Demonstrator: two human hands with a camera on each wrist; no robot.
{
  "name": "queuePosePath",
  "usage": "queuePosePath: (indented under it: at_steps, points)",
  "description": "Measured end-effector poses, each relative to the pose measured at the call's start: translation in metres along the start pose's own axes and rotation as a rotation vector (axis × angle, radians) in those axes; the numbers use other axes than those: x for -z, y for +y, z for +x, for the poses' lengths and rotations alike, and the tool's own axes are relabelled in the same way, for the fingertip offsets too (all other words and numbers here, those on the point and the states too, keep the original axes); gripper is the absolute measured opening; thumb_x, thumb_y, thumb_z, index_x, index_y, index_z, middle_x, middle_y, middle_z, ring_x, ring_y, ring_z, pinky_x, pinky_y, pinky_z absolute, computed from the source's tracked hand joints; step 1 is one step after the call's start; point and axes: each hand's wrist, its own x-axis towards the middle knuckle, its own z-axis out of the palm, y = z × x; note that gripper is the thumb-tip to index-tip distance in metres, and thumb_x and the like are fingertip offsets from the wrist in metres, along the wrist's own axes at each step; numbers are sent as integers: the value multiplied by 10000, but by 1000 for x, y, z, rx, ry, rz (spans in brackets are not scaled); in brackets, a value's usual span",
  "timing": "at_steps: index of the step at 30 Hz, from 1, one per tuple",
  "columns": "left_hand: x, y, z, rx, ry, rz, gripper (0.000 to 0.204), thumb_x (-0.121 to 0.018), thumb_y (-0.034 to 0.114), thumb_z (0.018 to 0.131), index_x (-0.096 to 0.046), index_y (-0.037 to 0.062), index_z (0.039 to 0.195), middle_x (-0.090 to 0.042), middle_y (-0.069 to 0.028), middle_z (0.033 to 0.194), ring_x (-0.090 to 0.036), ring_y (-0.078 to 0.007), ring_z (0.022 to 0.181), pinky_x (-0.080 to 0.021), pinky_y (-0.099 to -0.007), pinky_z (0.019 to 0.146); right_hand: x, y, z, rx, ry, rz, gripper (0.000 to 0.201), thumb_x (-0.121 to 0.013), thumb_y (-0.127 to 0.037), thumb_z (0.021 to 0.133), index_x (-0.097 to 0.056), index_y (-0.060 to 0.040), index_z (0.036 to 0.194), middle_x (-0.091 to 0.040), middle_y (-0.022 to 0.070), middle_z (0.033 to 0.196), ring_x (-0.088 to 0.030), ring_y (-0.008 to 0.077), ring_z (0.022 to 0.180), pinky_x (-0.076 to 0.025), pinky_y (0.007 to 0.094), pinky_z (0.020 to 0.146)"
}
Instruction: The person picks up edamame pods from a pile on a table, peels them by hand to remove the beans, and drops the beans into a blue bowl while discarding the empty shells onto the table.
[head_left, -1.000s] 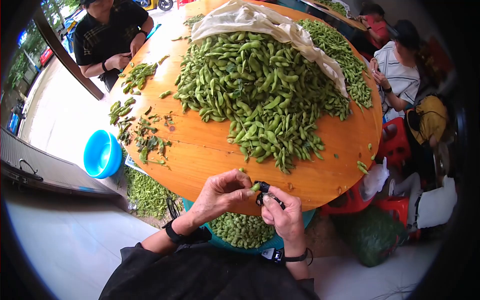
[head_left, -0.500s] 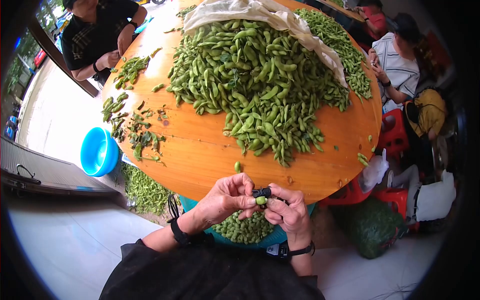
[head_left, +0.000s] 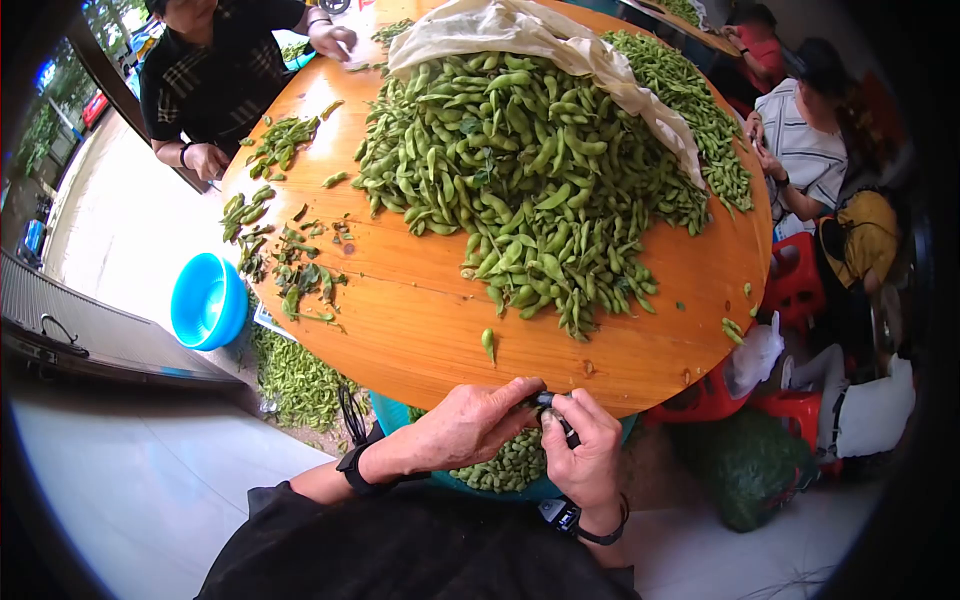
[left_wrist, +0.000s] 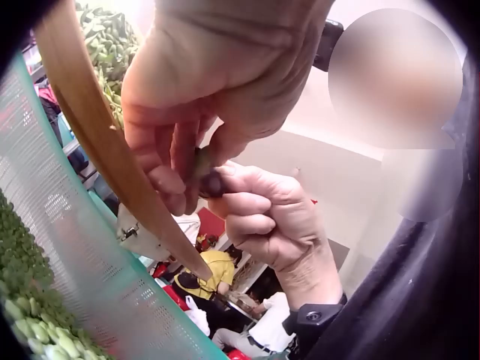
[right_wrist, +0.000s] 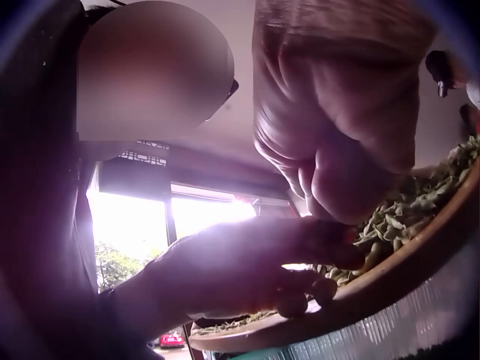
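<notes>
Over the table's near edge, my left hand [head_left: 470,430] has its fingertips together with those of my right hand [head_left: 585,447]. A green soybean pod [left_wrist: 202,160] is pinched in the left fingers, mostly hidden by them in the head view. My right hand grips a small black tool [head_left: 571,437] between thumb and curled fingers, its dark end against the pod; the tool's kind cannot be told. Just beyond the hands, a single soybean pod [head_left: 488,344] lies on the wooden table [head_left: 420,340]. Beneath them stands a teal mesh basket [left_wrist: 120,277] holding many green pods.
A large heap of soybean pods [head_left: 530,190] covers the table's middle, partly under a cream cloth [head_left: 490,32]. Leaf scraps [head_left: 305,280] lie at left. A blue basin [head_left: 208,302] stands beyond the left edge. People sit around; red stools [head_left: 795,275] are at right.
My hands have moved slightly lower, and the left has turned so its back hides the pod that showed earlier. The person across has reached one hand onto the table's far edge.
</notes>
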Motion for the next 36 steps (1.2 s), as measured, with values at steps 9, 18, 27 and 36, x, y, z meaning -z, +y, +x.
queuePosePath:
  at_steps: [9, 18, 27, 36]
  points:
    - [-18, 4, -4, 20, 61, -91, 532, -464, -107, 800, -458, -36, 1327, -660, -192, 913, -670, -337, 802, -525, -376, 715, -8, -6, -9, 125, 149, -215, 181, -627, 49, 791, -620, 25, 970, -524, 156, 807, -590, 329, 699, -466, 391, 604]
    - [32, -8, 8, -188, 145, 420, 415, -640, -11, 759, -617, 42, 1169, -589, -151, 971, -592, -349, 955, -511, -439, 814, 136, 15, -70, -190, -117, -365, 181, -607, 43, 718, -616, 62, 898, -540, 157, 670, -553, 288, 555, -418, 354, 536]
    - [33, -30, 21, -167, 375, 660, 262, -659, -67, 753, -643, 32, 995, -604, -85, 946, -615, -233, 907, -518, -365, 777, 59, 27, -24, -160, 66, -130, 187, -618, 31, 818, -645, 60, 1001, -625, 169, 786, -630, 275, 660, -494, 337, 619]
    - [-7, -6, 10, 249, 191, -887, 135, -754, -4, 837, -628, 38, 863, -658, -3, 871, -617, -76, 777, -522, -245, 700, -2, 13, -5, -330, -59, 851, 218, -579, -7, 958, -584, 128, 1129, -513, 23, 876, -498, 55, 589, -398, 217, 476]
